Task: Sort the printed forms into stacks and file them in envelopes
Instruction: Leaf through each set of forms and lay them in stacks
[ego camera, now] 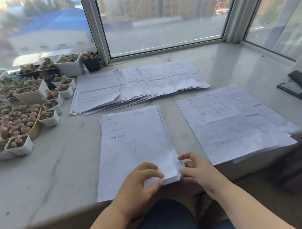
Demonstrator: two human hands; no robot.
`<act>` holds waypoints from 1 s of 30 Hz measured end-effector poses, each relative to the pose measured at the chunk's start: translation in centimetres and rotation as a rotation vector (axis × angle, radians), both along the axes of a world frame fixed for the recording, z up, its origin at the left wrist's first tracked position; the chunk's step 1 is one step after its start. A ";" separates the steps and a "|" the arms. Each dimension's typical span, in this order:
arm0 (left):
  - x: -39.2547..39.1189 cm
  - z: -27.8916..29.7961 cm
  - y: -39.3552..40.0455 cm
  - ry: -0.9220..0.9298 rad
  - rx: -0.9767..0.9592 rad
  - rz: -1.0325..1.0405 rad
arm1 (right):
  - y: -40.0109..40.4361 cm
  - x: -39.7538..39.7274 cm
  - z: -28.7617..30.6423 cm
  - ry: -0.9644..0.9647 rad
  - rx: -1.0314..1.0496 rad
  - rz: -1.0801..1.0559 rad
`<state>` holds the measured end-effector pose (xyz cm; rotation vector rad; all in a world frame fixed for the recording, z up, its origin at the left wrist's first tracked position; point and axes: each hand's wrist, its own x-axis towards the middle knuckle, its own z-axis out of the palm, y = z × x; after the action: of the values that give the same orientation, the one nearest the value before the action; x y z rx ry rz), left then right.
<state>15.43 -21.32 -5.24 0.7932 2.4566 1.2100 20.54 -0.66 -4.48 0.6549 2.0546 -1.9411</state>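
A stack of white forms (132, 145) with handwriting on top lies in front of me on the marble sill. My left hand (141, 181) pinches the stack's near right corner with thumb and fingers. My right hand (197, 170) grips the same corner from the right, fingers curled on the fanned sheet edges. A second stack of printed forms (235, 123) lies to the right. A long fanned row of forms (136, 84) lies further back, near the window.
Many small pots of succulents (18, 111) crowd the left of the sill (42, 178). A black stapler (301, 86) sits at the far right. The window frame (98, 27) stands behind the papers. My knees are below the sill's front edge.
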 end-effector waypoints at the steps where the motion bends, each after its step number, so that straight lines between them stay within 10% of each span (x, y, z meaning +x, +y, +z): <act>1: 0.1 -0.1 0.0 0.006 0.027 0.033 | 0.0 0.0 -0.2 0.002 0.001 -0.007; 8: 0.4 -1.2 1.0 0.071 0.147 0.392 | 0.0 -0.1 -0.7 -0.009 -0.134 -0.049; 17: 0.0 -0.7 -0.1 0.247 -0.108 -0.007 | -0.4 -0.4 -0.9 0.008 -0.130 -0.056; 30: 0.4 -0.8 -0.3 0.220 0.082 0.191 | -0.2 -0.4 -0.8 -0.007 -0.104 -0.027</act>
<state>15.79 -21.62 -6.06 0.7636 2.7288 1.3630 20.13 -0.88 -5.29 0.6685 1.9345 -2.0420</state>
